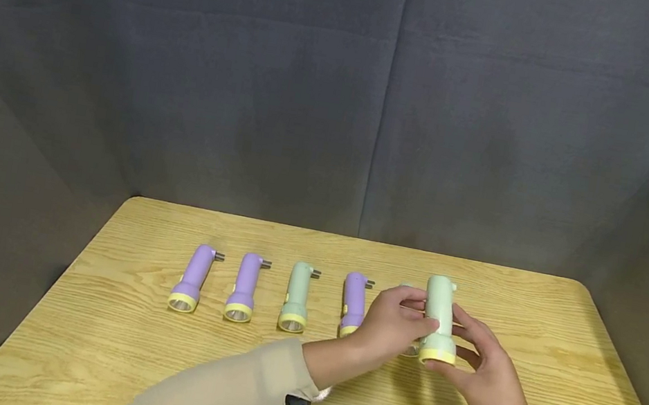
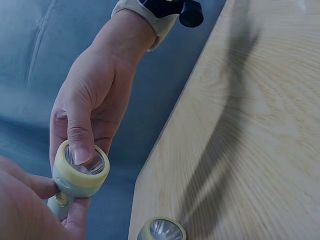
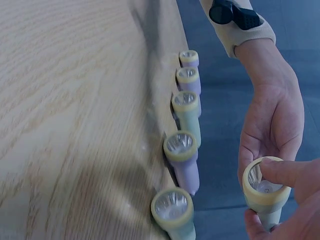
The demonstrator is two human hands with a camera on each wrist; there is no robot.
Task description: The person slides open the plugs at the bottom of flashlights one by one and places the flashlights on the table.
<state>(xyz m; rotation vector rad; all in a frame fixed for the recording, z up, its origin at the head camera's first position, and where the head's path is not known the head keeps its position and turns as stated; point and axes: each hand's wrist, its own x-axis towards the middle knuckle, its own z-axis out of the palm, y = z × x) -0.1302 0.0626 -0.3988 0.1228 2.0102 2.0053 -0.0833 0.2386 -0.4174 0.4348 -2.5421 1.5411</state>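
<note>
Raised above the right part of the table is a pale green flashlight (image 1: 439,311) with a yellow head ring, its lens end toward me. My left hand (image 1: 391,324) pinches its body from the left, thumb on the upper face. From the right, my right hand (image 1: 493,382) grips the same flashlight; its thumb lies across the lens (image 3: 256,177) and its fingers reach behind the body. Another green flashlight (image 3: 172,207) lies on the table, mostly hidden behind my left hand in the head view.
Along the wooden table (image 1: 90,335) lie a purple flashlight (image 1: 197,274), a second purple flashlight (image 1: 246,282), a green flashlight (image 1: 297,289) and a further purple flashlight (image 1: 355,298), plug prongs pointing right. Dark grey curtains (image 1: 265,95) surround the table's back and sides.
</note>
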